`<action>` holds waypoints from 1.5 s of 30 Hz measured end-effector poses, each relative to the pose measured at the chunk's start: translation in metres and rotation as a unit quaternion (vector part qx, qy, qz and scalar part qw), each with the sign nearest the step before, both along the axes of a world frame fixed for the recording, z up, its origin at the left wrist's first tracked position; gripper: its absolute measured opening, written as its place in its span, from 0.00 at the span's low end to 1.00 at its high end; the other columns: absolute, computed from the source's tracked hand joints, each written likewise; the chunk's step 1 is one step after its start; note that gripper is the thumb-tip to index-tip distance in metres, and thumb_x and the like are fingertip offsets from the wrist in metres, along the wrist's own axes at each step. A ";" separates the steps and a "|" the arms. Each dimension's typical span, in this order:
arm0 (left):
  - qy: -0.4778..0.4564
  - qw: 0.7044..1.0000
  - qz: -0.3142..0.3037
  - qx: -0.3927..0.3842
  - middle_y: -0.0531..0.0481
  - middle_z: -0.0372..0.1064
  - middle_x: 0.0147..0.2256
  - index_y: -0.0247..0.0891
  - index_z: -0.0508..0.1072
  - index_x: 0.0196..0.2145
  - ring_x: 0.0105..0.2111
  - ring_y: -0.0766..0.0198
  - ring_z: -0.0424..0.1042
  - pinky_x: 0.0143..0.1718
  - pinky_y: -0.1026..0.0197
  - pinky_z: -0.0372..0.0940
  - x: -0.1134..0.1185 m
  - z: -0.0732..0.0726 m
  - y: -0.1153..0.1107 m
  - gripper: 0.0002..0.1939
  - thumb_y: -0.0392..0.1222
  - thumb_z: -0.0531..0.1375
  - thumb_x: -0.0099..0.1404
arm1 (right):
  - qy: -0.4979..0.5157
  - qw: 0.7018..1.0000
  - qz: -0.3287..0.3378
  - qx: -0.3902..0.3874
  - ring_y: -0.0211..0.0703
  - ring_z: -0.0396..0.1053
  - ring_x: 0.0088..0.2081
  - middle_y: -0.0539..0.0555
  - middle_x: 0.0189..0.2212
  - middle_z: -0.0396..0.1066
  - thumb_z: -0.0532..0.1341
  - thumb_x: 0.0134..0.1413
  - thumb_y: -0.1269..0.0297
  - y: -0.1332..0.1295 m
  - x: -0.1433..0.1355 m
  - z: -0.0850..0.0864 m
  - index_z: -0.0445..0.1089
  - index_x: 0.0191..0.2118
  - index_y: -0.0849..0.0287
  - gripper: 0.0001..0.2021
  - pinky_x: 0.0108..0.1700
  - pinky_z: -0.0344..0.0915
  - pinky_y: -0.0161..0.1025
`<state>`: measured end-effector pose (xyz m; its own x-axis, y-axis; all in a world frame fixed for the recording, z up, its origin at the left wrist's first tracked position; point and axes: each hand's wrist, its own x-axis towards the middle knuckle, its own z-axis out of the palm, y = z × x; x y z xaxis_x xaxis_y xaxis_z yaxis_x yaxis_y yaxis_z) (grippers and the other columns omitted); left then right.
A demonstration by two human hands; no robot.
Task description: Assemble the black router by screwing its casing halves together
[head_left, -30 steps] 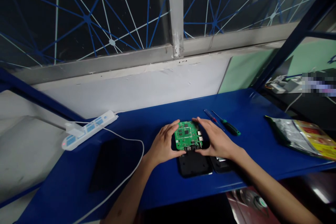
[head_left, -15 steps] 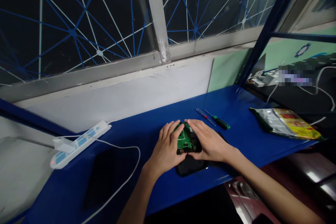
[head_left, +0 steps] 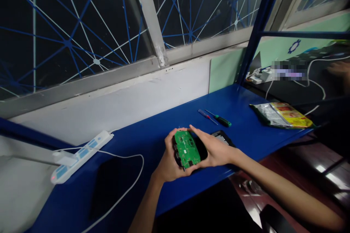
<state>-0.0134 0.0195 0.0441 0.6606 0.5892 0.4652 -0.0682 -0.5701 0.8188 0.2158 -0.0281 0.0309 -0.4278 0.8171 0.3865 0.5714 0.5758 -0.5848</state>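
Note:
A green circuit board (head_left: 187,147) is tilted up between my hands, with metal connectors along its left edge. My left hand (head_left: 170,161) is closed around that edge, fingers at the top and thumb at the bottom. On the other side, my right hand (head_left: 218,151) curls around a black plastic housing (head_left: 202,149), which shows as a dark strip beside the board. Its fingertips and thumb also come close to the board's ends; whether they touch it I cannot tell. Behind my right wrist lies another black casing part (head_left: 222,136), partly covered.
A green-handled screwdriver (head_left: 222,120) and a clear-handled screwdriver (head_left: 207,116) lie beyond my hands. A yellow and silver packet (head_left: 284,115) is at right. The left side has a power strip (head_left: 83,154), a white cable (head_left: 142,167) and a dark flat object (head_left: 104,185). Another person's hand (head_left: 339,68) appears far right.
The board has turned and tilted, now showing a different face. The black housing that lay below my hands has been lifted. A casing part behind my right hand shows more. The view has shifted slightly right.

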 end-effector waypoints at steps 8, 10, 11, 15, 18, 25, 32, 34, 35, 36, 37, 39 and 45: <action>0.035 0.995 0.087 -0.037 0.32 0.42 0.70 0.46 0.40 0.70 0.69 0.41 0.49 0.64 0.37 0.56 -0.020 -0.015 -0.001 0.56 0.41 0.72 0.57 | 0.051 0.998 -0.020 -0.009 0.64 0.57 0.66 0.69 0.68 0.53 0.75 0.40 0.49 -0.002 0.011 0.018 0.25 0.73 0.55 0.68 0.65 0.59 0.61; 0.049 0.993 0.104 -0.019 0.33 0.43 0.70 0.47 0.39 0.70 0.69 0.42 0.49 0.63 0.38 0.58 -0.022 -0.016 -0.001 0.55 0.40 0.71 0.58 | 0.046 0.999 -0.022 -0.003 0.63 0.58 0.66 0.69 0.68 0.53 0.74 0.42 0.52 -0.002 0.013 0.018 0.25 0.73 0.55 0.66 0.65 0.60 0.61; 0.057 0.992 0.109 -0.005 0.34 0.42 0.70 0.47 0.39 0.70 0.69 0.43 0.49 0.62 0.38 0.59 -0.023 -0.015 -0.002 0.55 0.38 0.71 0.58 | 0.043 0.999 -0.021 0.001 0.63 0.58 0.66 0.69 0.68 0.53 0.74 0.43 0.53 -0.002 0.014 0.018 0.25 0.73 0.55 0.65 0.64 0.60 0.60; 0.100 0.986 0.117 0.057 0.36 0.41 0.71 0.50 0.37 0.71 0.69 0.44 0.49 0.63 0.38 0.59 -0.023 -0.007 -0.002 0.57 0.34 0.71 0.58 | 0.022 1.000 -0.007 0.018 0.63 0.57 0.67 0.68 0.68 0.54 0.74 0.44 0.54 0.000 0.018 0.019 0.27 0.73 0.55 0.63 0.64 0.60 0.60; 0.138 0.977 0.128 0.096 0.37 0.40 0.71 0.50 0.35 0.71 0.68 0.43 0.50 0.64 0.37 0.57 -0.023 -0.003 -0.001 0.60 0.33 0.71 0.56 | 0.012 1.000 -0.006 0.024 0.62 0.57 0.66 0.68 0.68 0.54 0.74 0.44 0.54 0.002 0.021 0.018 0.28 0.73 0.55 0.63 0.65 0.60 0.60; 0.165 0.969 0.130 0.132 0.35 0.46 0.69 0.49 0.30 0.71 0.67 0.42 0.54 0.64 0.35 0.57 -0.021 -0.006 -0.001 0.64 0.34 0.73 0.54 | -0.001 0.999 -0.005 0.039 0.63 0.58 0.66 0.68 0.68 0.54 0.73 0.45 0.54 0.002 0.026 0.010 0.28 0.73 0.55 0.62 0.64 0.61 0.62; 0.136 0.966 0.152 0.159 0.34 0.50 0.66 0.47 0.34 0.70 0.66 0.40 0.56 0.63 0.33 0.57 -0.021 -0.011 -0.004 0.63 0.35 0.74 0.52 | -0.014 0.999 -0.003 0.042 0.65 0.59 0.65 0.68 0.68 0.55 0.73 0.45 0.53 0.003 0.025 0.010 0.27 0.73 0.54 0.62 0.63 0.62 0.63; 0.133 0.965 0.156 0.164 0.34 0.51 0.66 0.47 0.35 0.70 0.65 0.40 0.56 0.63 0.33 0.57 -0.020 -0.012 -0.004 0.63 0.34 0.74 0.52 | -0.015 0.999 -0.003 0.041 0.65 0.59 0.65 0.68 0.68 0.55 0.73 0.45 0.53 0.003 0.025 0.009 0.26 0.73 0.54 0.63 0.62 0.62 0.63; 0.134 0.964 0.159 0.165 0.34 0.51 0.66 0.47 0.35 0.70 0.65 0.40 0.56 0.63 0.33 0.56 -0.020 -0.012 -0.004 0.64 0.34 0.74 0.51 | -0.016 0.999 -0.004 0.040 0.66 0.59 0.65 0.68 0.67 0.55 0.73 0.45 0.53 0.004 0.025 0.009 0.26 0.73 0.54 0.63 0.62 0.62 0.63; 0.136 0.964 0.161 0.165 0.34 0.52 0.65 0.47 0.34 0.70 0.65 0.40 0.56 0.63 0.33 0.56 -0.020 -0.012 -0.004 0.64 0.34 0.74 0.51 | -0.018 0.999 -0.005 0.039 0.66 0.59 0.65 0.68 0.68 0.55 0.73 0.45 0.53 0.004 0.026 0.009 0.26 0.73 0.55 0.63 0.62 0.62 0.63; 0.137 0.963 0.163 0.164 0.34 0.52 0.65 0.48 0.34 0.70 0.65 0.40 0.56 0.63 0.33 0.56 -0.020 -0.013 -0.004 0.65 0.34 0.75 0.51 | -0.019 0.999 -0.004 0.038 0.66 0.59 0.65 0.68 0.67 0.55 0.73 0.45 0.52 0.004 0.026 0.009 0.26 0.73 0.55 0.63 0.62 0.62 0.63; 0.142 0.963 0.165 0.161 0.34 0.52 0.66 0.48 0.33 0.70 0.66 0.40 0.55 0.63 0.32 0.55 -0.020 -0.014 -0.005 0.65 0.34 0.75 0.51 | -0.020 0.999 -0.003 0.039 0.66 0.59 0.65 0.68 0.67 0.56 0.72 0.44 0.52 0.005 0.027 0.009 0.26 0.74 0.55 0.63 0.62 0.62 0.64; 0.167 0.957 0.173 0.160 0.35 0.50 0.67 0.49 0.32 0.70 0.68 0.40 0.50 0.64 0.31 0.53 -0.019 -0.016 -0.005 0.66 0.32 0.75 0.51 | -0.011 0.999 -0.003 0.040 0.66 0.60 0.64 0.69 0.66 0.57 0.73 0.44 0.52 0.006 0.028 0.006 0.25 0.73 0.56 0.64 0.62 0.62 0.64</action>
<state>-0.0320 0.0142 0.0279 0.5953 0.6626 0.4545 0.4052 -0.7360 0.5423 0.2438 -0.0225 0.0370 -0.4321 0.7868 0.4408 0.5880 0.6164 -0.5237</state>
